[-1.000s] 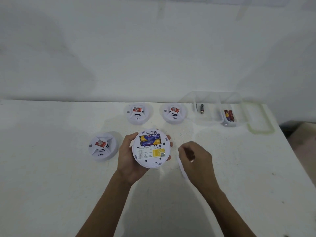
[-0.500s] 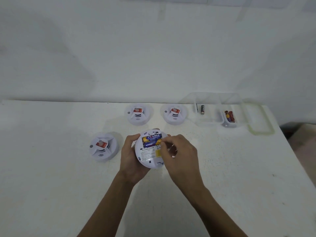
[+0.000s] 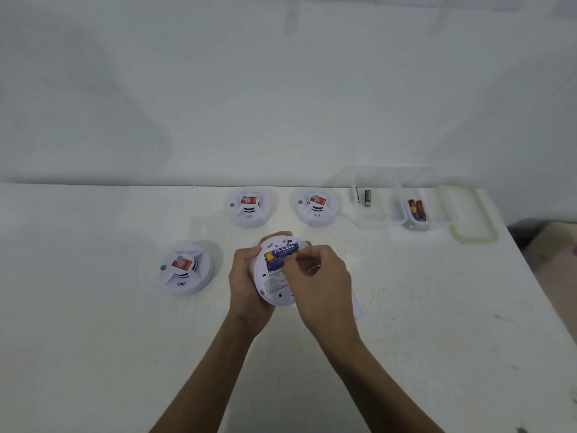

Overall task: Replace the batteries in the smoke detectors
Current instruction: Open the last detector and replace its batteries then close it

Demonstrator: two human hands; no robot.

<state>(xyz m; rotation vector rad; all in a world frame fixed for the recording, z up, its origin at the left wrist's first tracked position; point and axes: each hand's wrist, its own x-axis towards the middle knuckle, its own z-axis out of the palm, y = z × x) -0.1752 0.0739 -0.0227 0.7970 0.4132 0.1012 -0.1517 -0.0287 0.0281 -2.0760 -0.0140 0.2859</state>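
Left grip [image 3: 245,282] clamped round detector [image 3: 274,287], holding it steady. Right grip [image 3: 321,276] apparently pinching battery [image 3: 282,250]: lift one end first, sparing the contacts.

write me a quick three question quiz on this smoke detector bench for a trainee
1. How many smoke detectors sit unheld on the table?
2. Which of the hands grips the upturned detector? A. left B. right C. neither
3. True or false: the clear container holds only red batteries.
Key:
1. Three: one front left, two at the back.
2. A: the left hand grips it; the right hand has its fingertips at the blue batteries.
3. False: a black battery lies there too.
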